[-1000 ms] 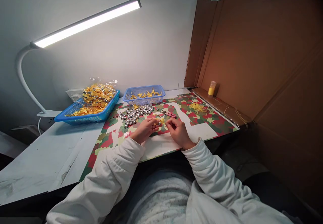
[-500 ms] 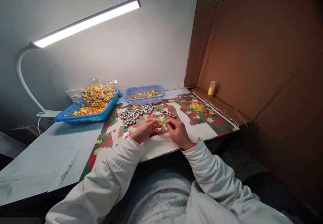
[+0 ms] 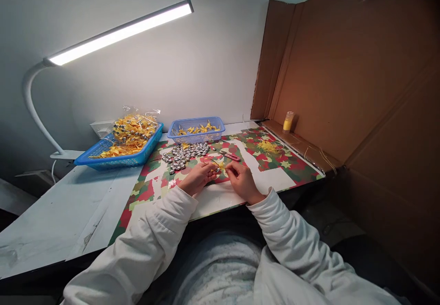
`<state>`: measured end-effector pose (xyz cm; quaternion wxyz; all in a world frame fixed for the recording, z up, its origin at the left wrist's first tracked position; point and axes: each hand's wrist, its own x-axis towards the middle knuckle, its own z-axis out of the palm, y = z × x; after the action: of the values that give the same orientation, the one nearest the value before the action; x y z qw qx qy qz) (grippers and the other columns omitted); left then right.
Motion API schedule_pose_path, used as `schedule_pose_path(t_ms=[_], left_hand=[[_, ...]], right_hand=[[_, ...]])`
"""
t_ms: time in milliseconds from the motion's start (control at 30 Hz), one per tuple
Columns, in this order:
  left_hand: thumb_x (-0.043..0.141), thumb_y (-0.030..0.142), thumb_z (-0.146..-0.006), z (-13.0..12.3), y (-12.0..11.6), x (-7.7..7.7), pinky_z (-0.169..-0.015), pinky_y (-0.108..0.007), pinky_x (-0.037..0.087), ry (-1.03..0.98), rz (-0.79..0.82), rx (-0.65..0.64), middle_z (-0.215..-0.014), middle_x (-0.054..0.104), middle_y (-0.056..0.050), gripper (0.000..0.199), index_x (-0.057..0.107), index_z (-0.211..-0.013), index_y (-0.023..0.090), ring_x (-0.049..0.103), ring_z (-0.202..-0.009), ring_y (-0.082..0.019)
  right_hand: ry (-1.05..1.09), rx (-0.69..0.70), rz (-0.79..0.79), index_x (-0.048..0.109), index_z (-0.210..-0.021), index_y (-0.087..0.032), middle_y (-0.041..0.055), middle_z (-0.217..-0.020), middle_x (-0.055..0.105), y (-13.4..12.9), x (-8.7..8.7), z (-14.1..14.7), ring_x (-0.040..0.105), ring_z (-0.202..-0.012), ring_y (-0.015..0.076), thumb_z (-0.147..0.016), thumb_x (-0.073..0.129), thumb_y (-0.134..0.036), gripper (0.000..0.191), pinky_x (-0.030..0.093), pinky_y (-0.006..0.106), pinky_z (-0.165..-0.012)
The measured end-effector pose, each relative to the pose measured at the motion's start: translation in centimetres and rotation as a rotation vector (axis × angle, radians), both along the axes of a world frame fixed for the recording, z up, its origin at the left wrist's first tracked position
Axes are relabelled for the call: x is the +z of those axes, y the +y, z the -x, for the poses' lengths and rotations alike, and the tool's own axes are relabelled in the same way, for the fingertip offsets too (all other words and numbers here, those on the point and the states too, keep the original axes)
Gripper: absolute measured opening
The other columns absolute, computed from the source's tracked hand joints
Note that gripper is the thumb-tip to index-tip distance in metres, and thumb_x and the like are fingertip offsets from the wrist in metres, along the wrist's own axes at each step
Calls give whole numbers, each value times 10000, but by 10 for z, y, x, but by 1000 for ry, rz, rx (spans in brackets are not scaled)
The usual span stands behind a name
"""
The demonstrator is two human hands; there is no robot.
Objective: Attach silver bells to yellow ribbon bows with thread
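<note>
A small yellow ribbon piece (image 3: 221, 165) shows between my two hands, low over the table's near part. My left hand (image 3: 200, 177) is closed, its thumb and fingertips pinching this piece; a shiny silver bit sits by the fingertips. My right hand (image 3: 241, 180) is closed in a pinch at the piece's right side, apparently on a fine yellow thread too thin to make out fully. Just beyond the hands lie many silver bells (image 3: 185, 155) in a loose heap. A pink-handled cutter (image 3: 230, 156) rests behind the fingers.
A blue basket (image 3: 151, 151) with yellow pieces and a filled plastic bag stands at left. Another blue basket (image 3: 196, 136) is at the back. Yellow threads (image 3: 268, 147) lie at right, near a small yellow bottle (image 3: 288, 122). A cardboard wall (image 3: 343, 76) bounds the right; a lamp (image 3: 120, 32) hangs overhead.
Both hands stay almost in place around the yellow ribbon piece. My left fingers have shifted slightly; the camera view has moved a little.
</note>
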<state>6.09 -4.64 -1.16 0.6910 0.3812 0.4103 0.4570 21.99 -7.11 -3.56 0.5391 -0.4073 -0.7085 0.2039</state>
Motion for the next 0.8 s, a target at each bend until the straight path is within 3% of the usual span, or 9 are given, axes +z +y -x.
schedule_pose_path(t_ms=[167,600,800], left_hand=[[757,151,-607,-3,1,-3,-580,-194,469,-18,-25,-11,-644,618,-6,154,612,-649,126,577,-579,-86],[685,126,-680,-1,3,0,-595,-189,489,-48,31,10,-703,641,-36,70,616,-689,130,612,-629,-97],[731,191,-621,0,3,0,-596,-204,458,-5,-51,5,-657,598,2,142,602,-658,143,564,-592,-84]], right_hand=[[25,8,64,555,-730,-189,-13,-607,545,1,1,2,461,-534,116,-800,451,-188,125,347,231,-520],[58,16,58,566,-738,-189,-13,-625,554,-1,3,0,471,-556,117,-821,467,-233,136,366,234,-536],[47,2,49,566,-730,-189,-16,-619,552,-2,4,-1,465,-549,115,-817,471,-221,133,366,234,-536]])
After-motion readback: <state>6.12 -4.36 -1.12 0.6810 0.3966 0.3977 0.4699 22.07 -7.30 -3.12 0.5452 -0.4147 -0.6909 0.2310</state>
